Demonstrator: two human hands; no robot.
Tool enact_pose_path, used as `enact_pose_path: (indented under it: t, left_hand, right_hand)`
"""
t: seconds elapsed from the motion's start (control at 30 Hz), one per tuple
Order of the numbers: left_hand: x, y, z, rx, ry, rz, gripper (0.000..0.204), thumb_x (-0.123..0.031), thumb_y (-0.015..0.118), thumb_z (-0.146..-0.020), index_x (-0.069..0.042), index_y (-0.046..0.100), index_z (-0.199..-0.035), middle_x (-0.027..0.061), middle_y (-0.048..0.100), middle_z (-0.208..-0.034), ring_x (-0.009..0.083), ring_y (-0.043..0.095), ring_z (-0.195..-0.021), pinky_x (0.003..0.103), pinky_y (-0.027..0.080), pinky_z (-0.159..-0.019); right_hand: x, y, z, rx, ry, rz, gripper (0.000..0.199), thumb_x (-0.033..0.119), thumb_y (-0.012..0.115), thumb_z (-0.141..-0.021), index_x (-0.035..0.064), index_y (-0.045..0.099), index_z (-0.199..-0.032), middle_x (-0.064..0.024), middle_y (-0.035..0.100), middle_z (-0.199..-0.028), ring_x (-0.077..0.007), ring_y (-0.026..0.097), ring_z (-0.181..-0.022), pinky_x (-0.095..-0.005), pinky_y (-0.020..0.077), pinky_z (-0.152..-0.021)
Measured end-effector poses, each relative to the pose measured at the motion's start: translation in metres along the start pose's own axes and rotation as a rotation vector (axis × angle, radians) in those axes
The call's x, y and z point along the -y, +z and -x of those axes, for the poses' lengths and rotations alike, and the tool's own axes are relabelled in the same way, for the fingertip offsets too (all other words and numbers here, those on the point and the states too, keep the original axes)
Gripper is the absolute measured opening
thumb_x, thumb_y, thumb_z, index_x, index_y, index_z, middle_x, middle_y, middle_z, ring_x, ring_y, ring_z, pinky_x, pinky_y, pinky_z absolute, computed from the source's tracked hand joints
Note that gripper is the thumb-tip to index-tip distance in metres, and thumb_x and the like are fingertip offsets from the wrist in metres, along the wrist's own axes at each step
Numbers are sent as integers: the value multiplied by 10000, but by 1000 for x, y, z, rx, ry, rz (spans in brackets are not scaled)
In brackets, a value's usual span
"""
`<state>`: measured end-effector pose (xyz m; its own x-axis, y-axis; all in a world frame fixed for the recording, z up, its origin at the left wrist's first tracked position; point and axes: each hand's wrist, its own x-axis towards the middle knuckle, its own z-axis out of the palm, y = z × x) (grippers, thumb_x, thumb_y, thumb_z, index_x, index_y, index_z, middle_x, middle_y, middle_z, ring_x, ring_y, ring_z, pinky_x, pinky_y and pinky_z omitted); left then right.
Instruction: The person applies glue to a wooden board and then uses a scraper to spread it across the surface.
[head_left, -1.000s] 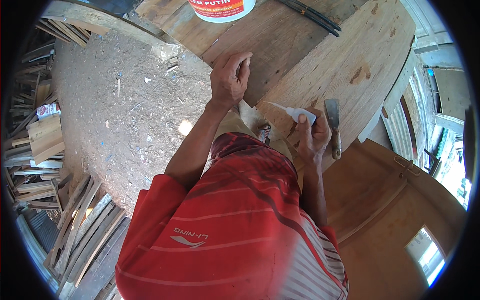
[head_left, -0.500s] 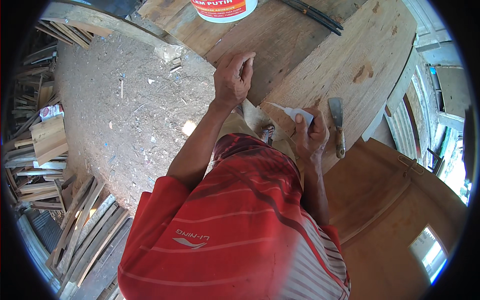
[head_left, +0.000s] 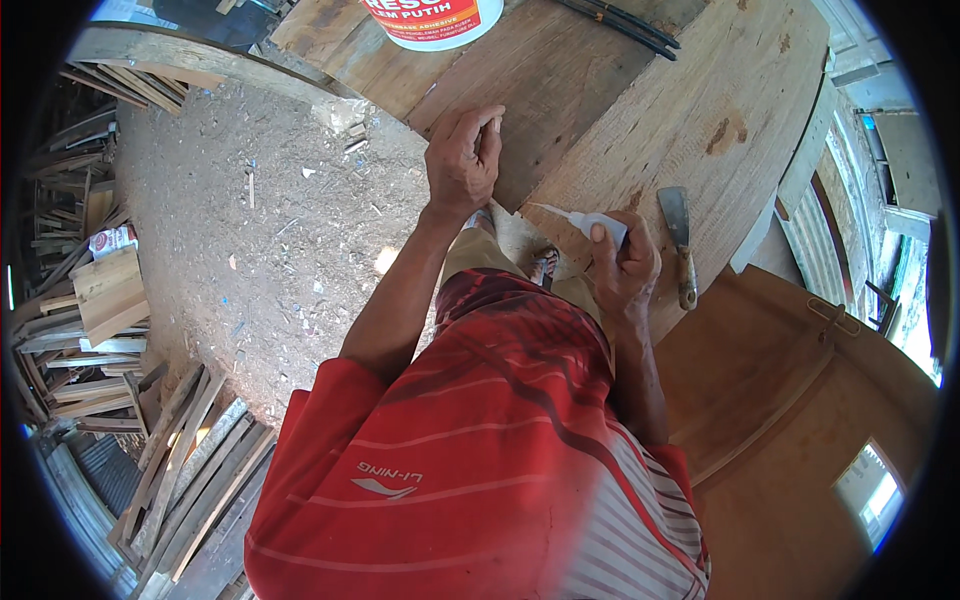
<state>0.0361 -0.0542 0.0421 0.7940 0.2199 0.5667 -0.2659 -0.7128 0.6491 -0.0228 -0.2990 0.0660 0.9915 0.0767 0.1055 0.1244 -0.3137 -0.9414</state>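
A: What was the right hand (head_left: 628, 268) doing?

B: It was closed tight around a small white tube (head_left: 590, 221). The thumb lay on top of it.

A: Which way did the tube point?

B: Its thin tip pointed away from the hand, toward the left hand (head_left: 462, 165). The tube lay long-ways from one hand to the other. It hung just over the near edge of the board (head_left: 640, 110).

A: And the left hand?

B: It rested on the board, fingers curled and pinched together. I could not tell if anything was inside them. It sat a little past the tip, farther up the board.

A: So which hand was nearer the tube?

B: The right one. It had it. The left was near, but not touching.

A: What else was by the board?

B: A scraper (head_left: 680, 245) lay on the board, just beside the right hand, on its outer side. A white tub (head_left: 432, 20) stood at the far end. Dark sticks (head_left: 620, 22) lay near the tub.

A: Was anything in the way?

B: No. Only bare wood showed between the tip and the left hand.
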Motion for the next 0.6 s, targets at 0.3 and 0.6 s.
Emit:
enact_pose_path:
  t: [0.3,0.6]
  left_hand:
    - [1,-1,0,7,9,-3,172,5,709,-934,-61,719,-1092,120,710,-916,293,686,-800,386,547,-698]
    - [0,-2,0,34,2,-21,151,4,673,-965,-40,722,-1101,122,719,-946,253,720,-838,350,563,-718]
  right_hand:
    - [5,0,0,2,23,-27,154,139,720,-968,8,686,-1039,-92,695,-812,-127,609,-667,-299,494,-594]
    - [-2,2,0,4,10,-17,147,143,723,-964,20,690,-1038,-97,690,-786,-147,625,-656,-314,493,-594]
